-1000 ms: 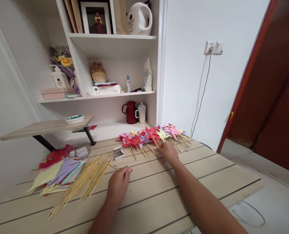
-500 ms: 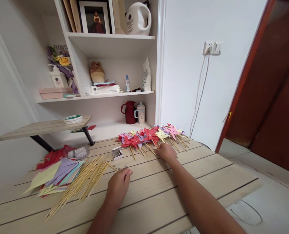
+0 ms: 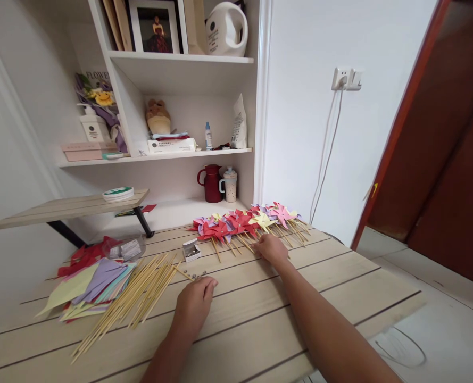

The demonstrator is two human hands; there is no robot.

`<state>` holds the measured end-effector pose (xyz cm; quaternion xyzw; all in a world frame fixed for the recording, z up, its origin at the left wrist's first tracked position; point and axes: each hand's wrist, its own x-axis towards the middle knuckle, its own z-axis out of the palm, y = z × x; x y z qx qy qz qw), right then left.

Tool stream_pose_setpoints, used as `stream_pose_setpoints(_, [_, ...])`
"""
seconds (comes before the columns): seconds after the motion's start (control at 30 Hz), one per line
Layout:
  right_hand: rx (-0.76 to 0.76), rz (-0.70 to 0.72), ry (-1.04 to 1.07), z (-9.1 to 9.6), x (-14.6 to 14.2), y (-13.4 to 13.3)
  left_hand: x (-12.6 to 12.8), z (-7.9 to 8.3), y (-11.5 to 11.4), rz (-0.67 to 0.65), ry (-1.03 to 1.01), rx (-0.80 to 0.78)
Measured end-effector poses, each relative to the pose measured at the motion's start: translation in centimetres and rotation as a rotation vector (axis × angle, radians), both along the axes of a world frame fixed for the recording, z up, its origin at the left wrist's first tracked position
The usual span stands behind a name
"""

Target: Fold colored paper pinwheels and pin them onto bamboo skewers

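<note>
My right hand [image 3: 271, 248] is closed at the front of a row of paper pinwheels, its fingertips pinching the lower stick of a red pinwheel [image 3: 241, 221]. That pinwheel's head lies among red, purple, yellow and pink ones such as the yellow pinwheel [image 3: 263, 220]. Closer to me, my left hand [image 3: 196, 300] rests on the table with its fingers curled in; whatever is inside them, if anything, is hidden. Just beyond its knuckles lie several small metal tacks [image 3: 194, 276] and the end of one stick [image 3: 183, 273]. A small open white box [image 3: 191, 250] of tacks stands farther back.
Left of my hands lie loose wooden sticks [image 3: 140, 292] and a fanned stack of coloured paper [image 3: 88, 290]. Behind them are red paper [image 3: 82, 259] and a clear container [image 3: 129, 248]. A raised wooden shelf [image 3: 68, 208] overhangs the table's left side.
The red pinwheel's head has dropped lower among the others, and my right hand has barely shifted. My left hand stays where it was.
</note>
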<state>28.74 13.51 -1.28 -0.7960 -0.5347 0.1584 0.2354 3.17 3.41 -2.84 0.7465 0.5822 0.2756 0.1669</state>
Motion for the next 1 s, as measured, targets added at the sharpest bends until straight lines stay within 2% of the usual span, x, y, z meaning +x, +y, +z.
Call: stream_pose_setpoints(1.0, [0.022,-0.027,-0.001,0.06,-0.20,-0.34,-0.01,0.21,-0.29,-0.050,0.072,0.007])
